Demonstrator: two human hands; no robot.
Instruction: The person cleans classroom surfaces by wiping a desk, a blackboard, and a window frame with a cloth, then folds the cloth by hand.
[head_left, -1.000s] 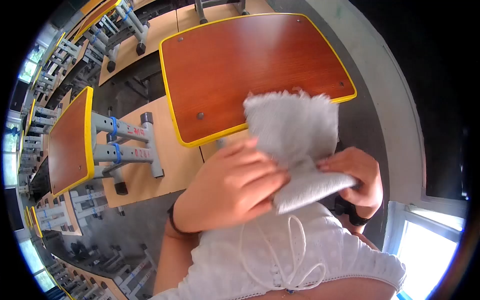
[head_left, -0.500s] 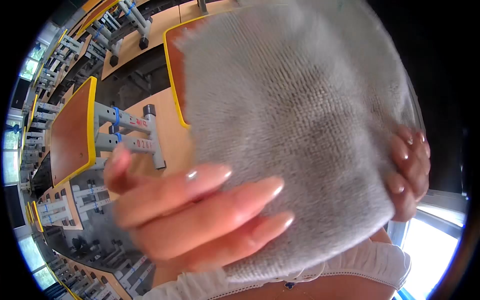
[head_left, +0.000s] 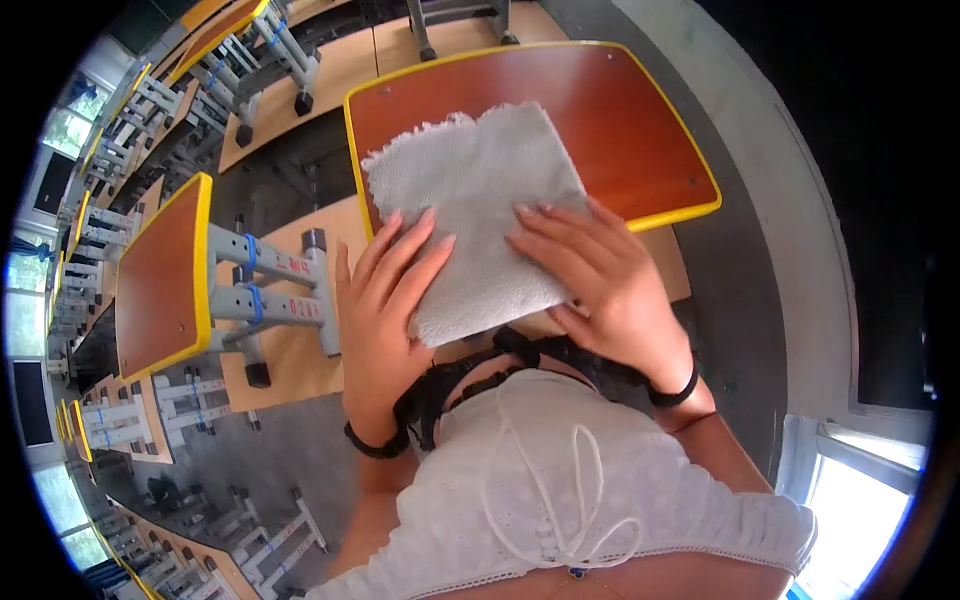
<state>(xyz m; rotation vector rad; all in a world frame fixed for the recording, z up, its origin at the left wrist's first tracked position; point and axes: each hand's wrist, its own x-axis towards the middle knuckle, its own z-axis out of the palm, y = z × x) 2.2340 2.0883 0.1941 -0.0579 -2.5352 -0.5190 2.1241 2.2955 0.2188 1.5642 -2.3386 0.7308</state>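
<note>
Farther from your view than half a second ago, the grey cloth now spans the centre of the frame, overlapping the red-brown seat. Your right hand grasps its side; your left hand has fingers spread on it, thumb hidden, so its grip is unclear. It should handle light, soft and hard to damage, best held by both sides; it looks creased, ragged along its far edge.

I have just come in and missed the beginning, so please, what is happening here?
A person's left hand and right hand hold a grey cloth out flat, one at each side. In this view, the cloth hides part of a red-brown, yellow-edged board; whether it touches the board is unclear.
</note>
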